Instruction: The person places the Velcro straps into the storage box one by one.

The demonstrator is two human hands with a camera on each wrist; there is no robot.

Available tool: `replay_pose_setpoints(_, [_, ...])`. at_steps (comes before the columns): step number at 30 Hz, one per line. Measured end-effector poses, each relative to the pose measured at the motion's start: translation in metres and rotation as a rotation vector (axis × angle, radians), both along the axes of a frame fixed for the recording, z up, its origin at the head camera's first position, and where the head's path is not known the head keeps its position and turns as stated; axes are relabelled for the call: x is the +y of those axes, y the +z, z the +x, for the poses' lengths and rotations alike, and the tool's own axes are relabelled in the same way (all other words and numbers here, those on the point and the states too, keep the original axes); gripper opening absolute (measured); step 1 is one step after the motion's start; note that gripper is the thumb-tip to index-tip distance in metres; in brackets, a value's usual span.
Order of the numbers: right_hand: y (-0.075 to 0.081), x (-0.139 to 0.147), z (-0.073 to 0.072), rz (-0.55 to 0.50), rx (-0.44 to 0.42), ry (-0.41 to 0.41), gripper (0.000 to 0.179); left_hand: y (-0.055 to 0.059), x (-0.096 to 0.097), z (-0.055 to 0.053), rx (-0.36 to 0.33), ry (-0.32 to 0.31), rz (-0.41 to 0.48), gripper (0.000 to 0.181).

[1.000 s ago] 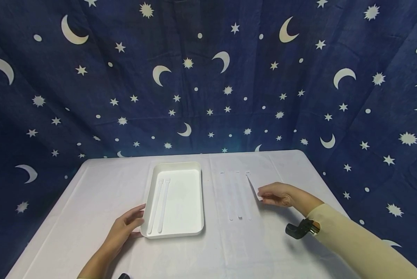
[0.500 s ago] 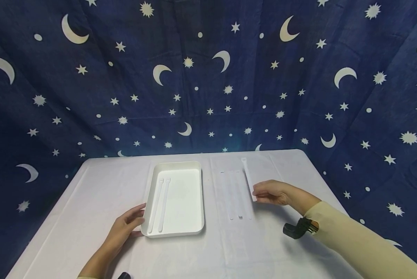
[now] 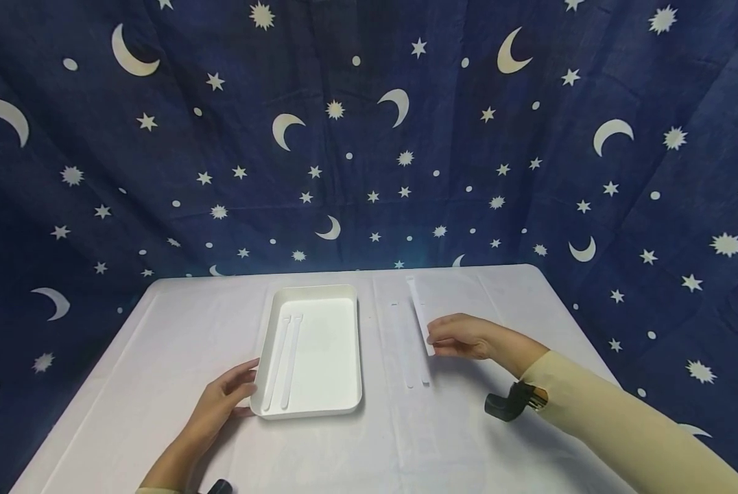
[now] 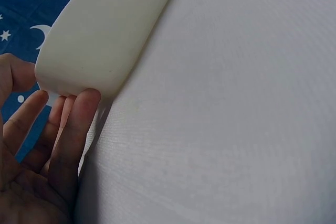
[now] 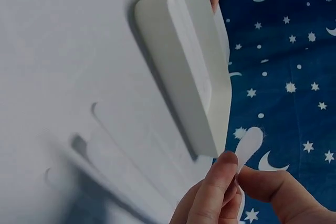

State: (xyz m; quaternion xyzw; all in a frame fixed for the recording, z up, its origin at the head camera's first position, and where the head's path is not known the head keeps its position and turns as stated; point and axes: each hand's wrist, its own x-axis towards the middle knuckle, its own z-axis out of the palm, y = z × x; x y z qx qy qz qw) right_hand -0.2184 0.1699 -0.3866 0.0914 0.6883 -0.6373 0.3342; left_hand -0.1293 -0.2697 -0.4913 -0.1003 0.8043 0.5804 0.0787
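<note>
My right hand [image 3: 468, 336] pinches one end of a white hook-and-loop strap [image 3: 418, 302], raised over the cloth and slanting toward the table's far edge. In the right wrist view, the strap's rounded tip [image 5: 251, 141] pokes out past my thumb and fingers. Beneath it, similar white straps [image 3: 404, 346] lie flat on the cloth, hard to make out. My left hand [image 3: 221, 398] rests at the near left corner of a white tray [image 3: 328, 357], fingertips touching its wall [image 4: 100, 40]. Two straps [image 3: 291, 360] lie side by side in the tray's left part.
A white cloth [image 3: 356, 453] with fold creases covers the table. Behind and beside it hangs a dark blue curtain [image 3: 344, 185] with moons and stars. A black wrist camera mount [image 3: 507, 405] sits below my right wrist.
My right hand has lifted the strap's far end off the table and carried it left, toward the tray. My left hand and the tray have stayed put.
</note>
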Motion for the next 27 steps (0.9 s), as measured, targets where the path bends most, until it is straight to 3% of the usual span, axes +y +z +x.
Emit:
replay_pose_setpoints(13, [0.006, -0.037, -0.008, -0.035, 0.004, 0.003, 0.025, 0.0, 0.0, -0.001, 0.001, -0.007, 0.024, 0.058])
replay_pose_setpoints(21, [0.008, -0.064, -0.003, -0.041, 0.013, 0.037, 0.039, -0.002, -0.001, -0.001, 0.008, -0.012, 0.017, 0.057])
replay_pose_setpoints(27, [0.008, -0.083, 0.0, -0.044, 0.009, 0.073, 0.033, -0.002, -0.002, -0.001, 0.012, -0.02, 0.029, 0.057])
